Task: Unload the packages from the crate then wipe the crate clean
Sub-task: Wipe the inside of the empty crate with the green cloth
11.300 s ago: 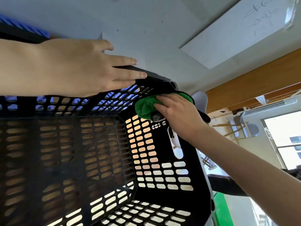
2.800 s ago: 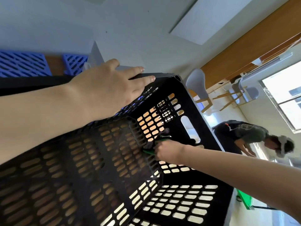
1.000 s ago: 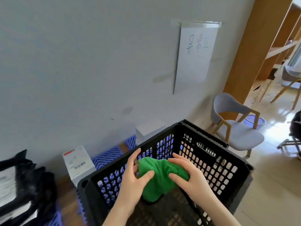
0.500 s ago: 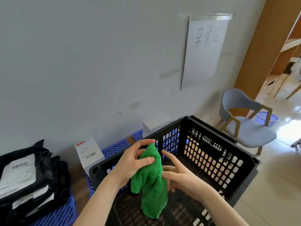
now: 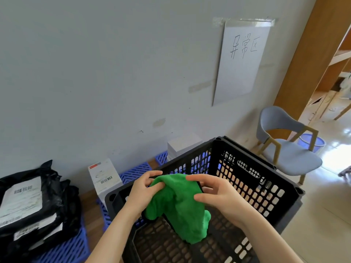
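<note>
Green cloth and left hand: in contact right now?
Touching. The head view shows the left hand pinching the top fold of the green cloth between thumb and fingers, above the black crate.

- Paper sign point(image 5: 241, 59) taped to the wall point(image 5: 114, 73), at 1 o'clock: 3 handwritten characters, "异常区".
- White box point(image 5: 104, 179), at 8 o'clock: a label with a red strip and a barcode; its print is too small to read.
- Black package point(image 5: 20, 200), at 9 o'clock from the box: a white label with barcodes; its print is unreadable.
</note>
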`<action>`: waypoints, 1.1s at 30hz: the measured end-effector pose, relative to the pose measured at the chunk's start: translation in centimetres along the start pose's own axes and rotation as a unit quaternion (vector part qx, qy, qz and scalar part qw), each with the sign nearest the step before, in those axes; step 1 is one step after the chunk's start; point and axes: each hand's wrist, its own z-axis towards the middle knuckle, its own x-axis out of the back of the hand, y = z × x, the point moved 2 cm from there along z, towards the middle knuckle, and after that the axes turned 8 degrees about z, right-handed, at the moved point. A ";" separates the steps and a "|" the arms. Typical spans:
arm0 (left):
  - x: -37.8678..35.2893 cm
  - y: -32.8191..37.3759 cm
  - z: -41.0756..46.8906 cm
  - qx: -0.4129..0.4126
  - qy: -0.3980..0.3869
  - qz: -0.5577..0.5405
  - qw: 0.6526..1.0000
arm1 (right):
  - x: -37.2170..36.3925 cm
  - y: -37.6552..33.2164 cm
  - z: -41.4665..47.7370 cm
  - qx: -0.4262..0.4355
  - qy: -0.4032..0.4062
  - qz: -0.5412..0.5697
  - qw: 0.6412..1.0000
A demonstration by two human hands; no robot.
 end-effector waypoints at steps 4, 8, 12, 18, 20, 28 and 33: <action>-1.7 -1.2 -0.2 0.052 0.003 0.008 0.999 | -0.7 -1.3 0.4 0.029 0.022 0.101 0.994; -3.8 -2.8 -1.3 0.181 -0.034 -0.024 0.983 | -0.6 -2.3 0.8 0.031 0.016 0.197 0.980; -6.1 -4.2 -1.8 0.298 -0.197 -0.145 0.923 | 0.0 -2.7 0.8 0.036 0.009 0.246 0.969; -9.0 -2.0 -2.9 0.281 -0.257 -0.295 0.876 | 1.1 -2.9 0.8 0.060 0.014 0.330 0.942; -9.4 -1.8 -2.8 0.266 -0.212 -0.320 0.884 | 1.3 -2.9 0.8 0.062 0.030 0.336 0.939; -9.1 0.2 -3.7 0.146 -0.084 -0.308 0.936 | 2.4 -2.7 0.5 0.061 0.079 0.350 0.931; -5.8 1.4 -3.3 0.092 -0.012 -0.160 0.983 | 4.7 -2.8 -0.1 0.067 0.131 0.284 0.947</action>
